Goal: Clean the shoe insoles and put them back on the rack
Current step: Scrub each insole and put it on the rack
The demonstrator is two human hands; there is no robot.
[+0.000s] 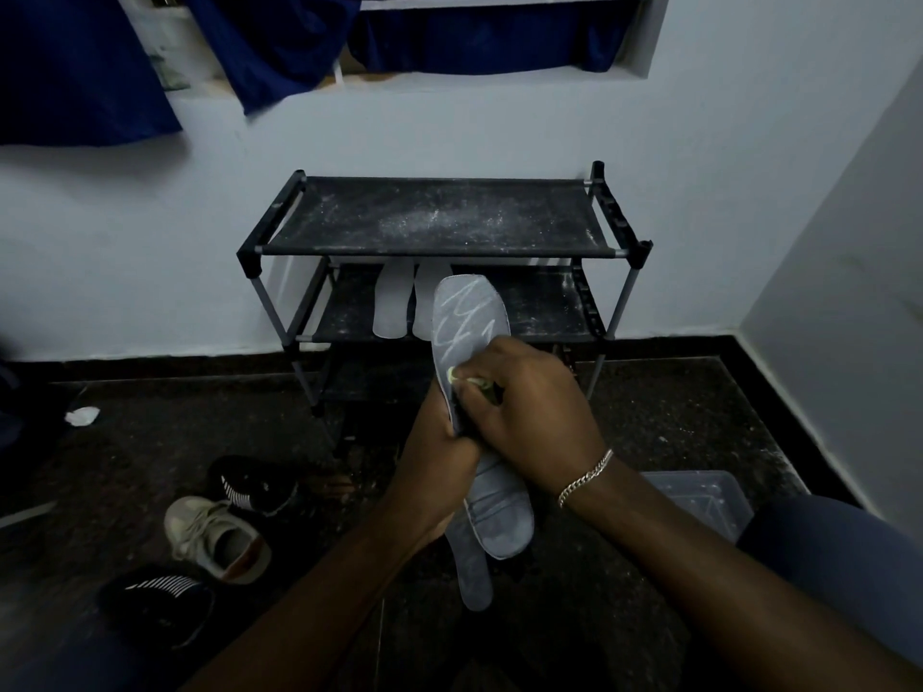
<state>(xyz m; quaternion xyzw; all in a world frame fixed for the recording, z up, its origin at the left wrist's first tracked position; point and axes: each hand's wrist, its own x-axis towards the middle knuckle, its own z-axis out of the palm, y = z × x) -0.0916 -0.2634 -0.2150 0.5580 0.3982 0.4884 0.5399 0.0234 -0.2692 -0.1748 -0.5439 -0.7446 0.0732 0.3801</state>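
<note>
The left hand [439,457] grips a grey insole [467,312] around its middle, fingers curled, with the toe end raised toward the rack [434,217]. A second insole [474,586] hangs behind it. The right hand [529,407], with a bracelet [584,476] on its wrist, pinches a small yellowish object [457,376] against the insole's face, which shows pale squiggles. Two white insoles [394,302] lie on the dusty rack's middle shelf, and shoes [215,536] sit on the dark floor.
</note>
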